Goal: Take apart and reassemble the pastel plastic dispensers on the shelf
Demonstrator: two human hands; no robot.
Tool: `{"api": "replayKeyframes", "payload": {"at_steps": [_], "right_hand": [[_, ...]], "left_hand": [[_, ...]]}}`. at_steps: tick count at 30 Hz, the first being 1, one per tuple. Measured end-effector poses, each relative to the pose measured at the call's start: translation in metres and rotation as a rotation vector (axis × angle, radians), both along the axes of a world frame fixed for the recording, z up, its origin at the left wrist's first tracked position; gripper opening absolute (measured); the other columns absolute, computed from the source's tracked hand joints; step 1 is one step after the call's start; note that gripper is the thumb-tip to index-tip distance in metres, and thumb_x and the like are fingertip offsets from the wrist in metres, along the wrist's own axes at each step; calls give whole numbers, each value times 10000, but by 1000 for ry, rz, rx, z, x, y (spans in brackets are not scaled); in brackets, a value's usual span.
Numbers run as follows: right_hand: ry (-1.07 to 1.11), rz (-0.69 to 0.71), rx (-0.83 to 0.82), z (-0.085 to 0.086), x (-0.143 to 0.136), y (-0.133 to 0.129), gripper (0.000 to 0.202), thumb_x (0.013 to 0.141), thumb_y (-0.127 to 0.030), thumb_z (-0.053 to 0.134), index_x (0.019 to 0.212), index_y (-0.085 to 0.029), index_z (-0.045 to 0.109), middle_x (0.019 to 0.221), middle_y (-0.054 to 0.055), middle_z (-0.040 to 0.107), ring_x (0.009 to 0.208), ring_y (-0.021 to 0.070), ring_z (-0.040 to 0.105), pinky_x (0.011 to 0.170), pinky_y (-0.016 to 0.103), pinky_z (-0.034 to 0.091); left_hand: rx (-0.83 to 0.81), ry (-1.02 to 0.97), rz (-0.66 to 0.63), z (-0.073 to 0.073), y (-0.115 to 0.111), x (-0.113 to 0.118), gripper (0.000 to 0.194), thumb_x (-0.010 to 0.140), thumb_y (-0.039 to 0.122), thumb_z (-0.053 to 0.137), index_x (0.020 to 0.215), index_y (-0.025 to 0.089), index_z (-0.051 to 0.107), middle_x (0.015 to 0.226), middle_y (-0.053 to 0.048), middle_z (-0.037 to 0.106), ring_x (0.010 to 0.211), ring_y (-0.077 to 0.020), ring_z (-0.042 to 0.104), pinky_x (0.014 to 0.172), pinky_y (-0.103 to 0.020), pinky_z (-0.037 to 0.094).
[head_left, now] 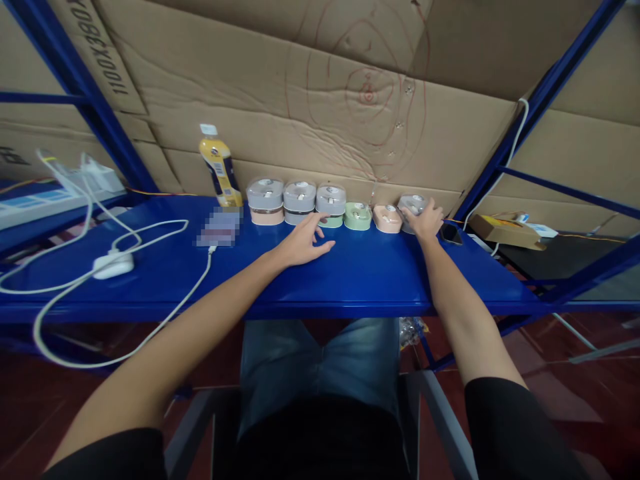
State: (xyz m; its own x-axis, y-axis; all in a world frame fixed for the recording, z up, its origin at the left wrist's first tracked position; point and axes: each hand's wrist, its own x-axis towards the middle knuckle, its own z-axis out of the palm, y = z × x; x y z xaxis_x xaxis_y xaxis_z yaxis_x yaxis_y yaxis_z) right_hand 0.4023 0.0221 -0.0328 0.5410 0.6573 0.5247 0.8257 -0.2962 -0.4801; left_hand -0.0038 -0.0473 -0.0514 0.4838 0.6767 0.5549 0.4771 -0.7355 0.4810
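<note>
A row of small rounded boxes with clear lids lines the back of the blue tabletop. On the left, three stacks stand side by side, grey boxes (265,195) on top, with a pink box (267,217) under the leftmost. A green box (357,217) and a peach box (387,219) sit singly to their right. My right hand (425,219) grips a grey box (411,201) at the row's right end, thumb on its left side and fingers on its right. My left hand (304,241) hovers or rests before the third stack, fingers apart and holding nothing.
A yellow drink bottle (220,170) stands left of the stacks. White cables (165,327) and a white adapter (114,265) lie at left. A dark phone-like object (451,233) is beside my right hand. Cardboard (240,87) backs the table; blue posts (530,107) flank it.
</note>
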Motion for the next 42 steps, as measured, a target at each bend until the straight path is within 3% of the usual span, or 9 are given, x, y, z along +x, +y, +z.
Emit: {"api": "replayKeyframes", "payload": {"at_steps": [5,10,14,19,23,30,34,37,42], "right_hand": [[-160,47,125,12,-19,-16,846,996,-593,626,1613,-33,479,1614,373,512,1485,523,509,1210,690,412],[-508,587,25,7,-75,-26,763,1028,-559,553,1644,-109,512,1772,281,434,1628,471,421,1305,664,372],[-576,749,-232,-7,-112,-21,874,1027,-578,579,1729,-88,401,1856,250,319,1721,449,308,1380,626,287],[-555,763,-319,-5,-119,-34,836,1026,-647,591,1678,-133,489,1791,230,454,1656,449,419,1332,618,363],[-532,631,-207,12,-123,-55,617,1073,-644,504,1308,-125,741,1383,262,749,1384,457,640,1214,606,463],[-375,496,-336,15,-134,-71,758,975,-703,654,1452,-113,656,1509,308,660,1377,510,644,1086,628,559],[-349,955,-326,18,-124,-73,691,880,-556,806,1439,-172,673,1467,226,701,1352,443,681,1149,612,563],[-256,1314,-214,20,-124,-77,797,826,-605,877,1501,-248,648,1507,149,705,1377,387,680,1208,591,543],[-255,1419,-218,12,-143,-87,961,738,-685,947,1548,-265,646,1481,143,735,1356,398,692,1194,611,545]], "left_hand": [[-27,27,16,1,0,0,717,937,468,744,1558,189,519,1257,-144,679,889,-235,701,828,-422,617],[-27,37,-1,1,0,2,659,947,453,730,1512,177,535,1350,-172,659,967,-253,726,831,-425,628],[-40,51,-15,2,0,1,617,957,438,736,1486,184,548,1348,-171,666,994,-258,734,822,-418,631],[-41,65,-16,1,1,1,622,954,428,741,1491,185,542,1346,-172,661,970,-249,735,815,-414,625],[-51,62,-13,0,2,1,615,956,445,737,1484,193,547,1324,-167,667,961,-253,731,800,-412,619],[-34,50,-19,-2,4,0,662,927,470,788,1484,196,557,1298,-153,691,987,-256,737,840,-419,625],[-58,-4,-44,-2,6,1,873,806,567,917,1516,216,549,1407,-182,692,1125,-323,747,949,-495,638],[-79,-24,-127,-2,6,1,1107,667,603,1009,1581,221,513,1517,-223,656,1294,-407,719,1077,-590,610],[-139,47,-251,-3,3,2,1127,650,571,1018,1599,231,515,1543,-212,675,1413,-448,680,1164,-619,567]]}}
